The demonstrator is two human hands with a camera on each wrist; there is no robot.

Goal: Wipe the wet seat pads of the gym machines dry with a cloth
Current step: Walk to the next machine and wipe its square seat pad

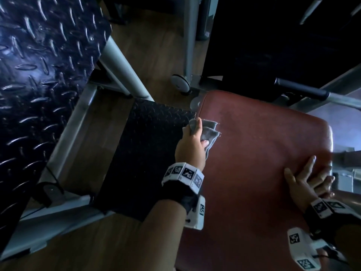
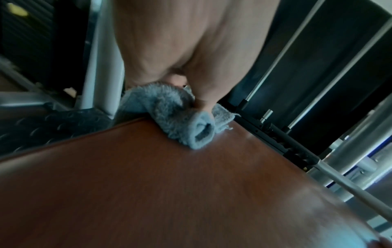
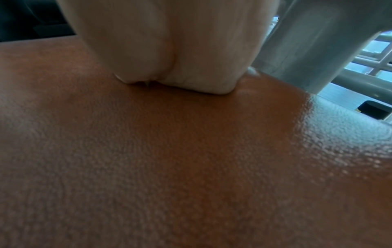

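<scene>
A reddish-brown seat pad (image 1: pixel 254 153) fills the right half of the head view. My left hand (image 1: pixel 192 141) grips a bunched grey cloth (image 1: pixel 210 132) and holds it against the pad's far left edge. In the left wrist view the cloth (image 2: pixel 180 117) lies rolled under the fingers on the pad (image 2: pixel 169 184). My right hand (image 1: pixel 304 177) rests flat on the pad's near right edge, fingers spread and straight. The right wrist view shows the palm pressed on the grained pad (image 3: pixel 169 159), with a glossy sheen near the pad's right rim.
A black tread-plate footrest (image 1: pixel 148 153) lies left of the pad, and a larger tread plate (image 1: pixel 39 65) stands at far left. Grey steel frame tubes (image 1: pixel 125 63) cross behind. A black-gripped handle bar (image 1: pixel 300 89) runs beyond the pad. The floor is wood.
</scene>
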